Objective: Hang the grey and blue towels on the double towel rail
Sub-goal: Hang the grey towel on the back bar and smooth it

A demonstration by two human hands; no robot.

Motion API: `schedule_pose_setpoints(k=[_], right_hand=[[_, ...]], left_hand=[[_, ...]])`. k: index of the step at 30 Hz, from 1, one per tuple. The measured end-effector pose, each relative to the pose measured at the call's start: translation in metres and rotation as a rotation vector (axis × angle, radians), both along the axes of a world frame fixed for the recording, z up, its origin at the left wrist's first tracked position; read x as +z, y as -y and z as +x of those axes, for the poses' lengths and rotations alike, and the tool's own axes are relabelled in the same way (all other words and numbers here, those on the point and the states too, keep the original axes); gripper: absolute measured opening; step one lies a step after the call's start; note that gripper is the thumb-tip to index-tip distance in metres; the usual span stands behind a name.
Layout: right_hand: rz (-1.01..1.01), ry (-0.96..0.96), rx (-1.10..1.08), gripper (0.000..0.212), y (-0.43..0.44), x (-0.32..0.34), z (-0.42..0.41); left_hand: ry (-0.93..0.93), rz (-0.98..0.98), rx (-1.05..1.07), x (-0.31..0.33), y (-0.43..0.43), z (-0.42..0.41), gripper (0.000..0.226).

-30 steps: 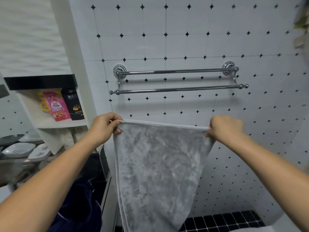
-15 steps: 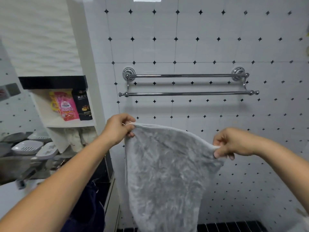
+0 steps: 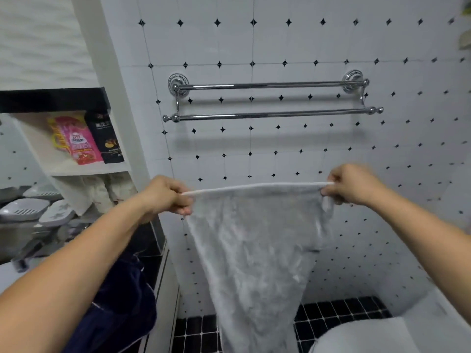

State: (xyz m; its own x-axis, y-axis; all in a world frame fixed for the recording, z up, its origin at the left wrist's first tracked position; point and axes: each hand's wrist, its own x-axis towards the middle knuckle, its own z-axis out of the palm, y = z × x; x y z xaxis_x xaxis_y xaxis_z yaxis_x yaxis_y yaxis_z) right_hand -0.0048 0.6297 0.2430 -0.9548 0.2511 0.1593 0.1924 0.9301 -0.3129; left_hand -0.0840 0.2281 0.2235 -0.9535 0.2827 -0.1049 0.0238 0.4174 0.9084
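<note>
A grey towel (image 3: 254,250) hangs spread in front of me, its top hem pulled straight. My left hand (image 3: 165,194) pinches the hem's left corner and my right hand (image 3: 351,184) pinches the right corner. The chrome double towel rail (image 3: 272,114) is fixed to the tiled wall above the towel, both bars bare. The hem sits well below the lower bar. A dark blue towel (image 3: 122,301) lies bunched at the lower left under my left forearm, partly hidden.
A white shelf niche (image 3: 89,169) at left holds a pink pouch (image 3: 79,141) and a black pouch (image 3: 107,138). Soap dishes (image 3: 23,210) sit on the counter below. A white rounded fixture (image 3: 369,337) stands at the lower right over black floor tiles (image 3: 344,312).
The towel's top hem, slack and arched half a second ago, is now pulled taut and level. My right hand rose and moved outward; the view shifted slightly.
</note>
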Motion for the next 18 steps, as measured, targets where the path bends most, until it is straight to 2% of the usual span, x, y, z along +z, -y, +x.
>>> schedule_pose_setpoints(k=[2,3,4,5,6,7,8,10,11,12,13,14,16,17,18], right_hand=[[-0.036,-0.031,0.062,0.021,0.007,0.003,0.000],[0.023,-0.078,0.070,0.021,0.010,0.004,-0.002],[0.082,-0.129,0.060,0.022,0.012,0.005,-0.004],[0.083,-0.174,0.042,0.021,0.011,0.007,-0.005],[-0.013,-0.205,0.031,0.021,0.008,0.011,-0.006],[-0.197,-0.231,0.050,0.020,0.003,0.017,-0.006],[-0.412,-0.267,0.091,0.018,0.000,0.023,-0.004],[-0.751,-0.432,0.229,0.015,-0.006,0.033,0.000],[-0.858,-0.480,0.309,0.015,-0.008,0.035,0.002],[-0.919,-0.453,0.380,0.015,-0.009,0.034,0.005],[-0.918,-0.323,0.411,0.013,-0.011,0.029,0.008],[-0.817,-0.096,0.412,0.013,-0.013,0.022,0.011],[-0.382,0.402,0.353,0.017,-0.017,0.006,0.021],[-0.254,0.495,0.334,0.017,-0.019,0.000,0.023],[-0.251,0.462,0.327,0.016,-0.018,-0.003,0.022]], left_hand=[[-0.223,-0.293,0.196,-0.004,-0.004,-0.006,0.020],[-0.277,-0.327,0.241,-0.001,-0.008,-0.007,0.020],[-0.261,-0.225,0.261,0.003,-0.012,-0.009,0.018],[-0.200,-0.043,0.269,0.008,-0.016,-0.009,0.015],[-0.097,0.190,0.293,0.017,-0.018,-0.007,0.015],[-0.019,0.390,0.311,0.026,-0.019,-0.005,0.017],[0.002,0.501,0.325,0.034,-0.019,-0.004,0.014],[-0.057,0.596,0.314,0.045,-0.021,0.001,0.012],[-0.088,0.611,0.297,0.050,-0.022,0.006,0.013],[-0.106,0.575,0.247,0.050,-0.021,0.010,0.013],[-0.105,0.449,0.174,0.045,-0.018,0.015,0.014],[-0.080,0.204,0.056,0.036,-0.014,0.020,0.016],[0.055,-0.381,-0.208,0.015,-0.006,0.032,0.015],[0.091,-0.522,-0.265,0.008,-0.005,0.035,0.015],[0.080,-0.516,-0.258,0.004,-0.005,0.035,0.015]])
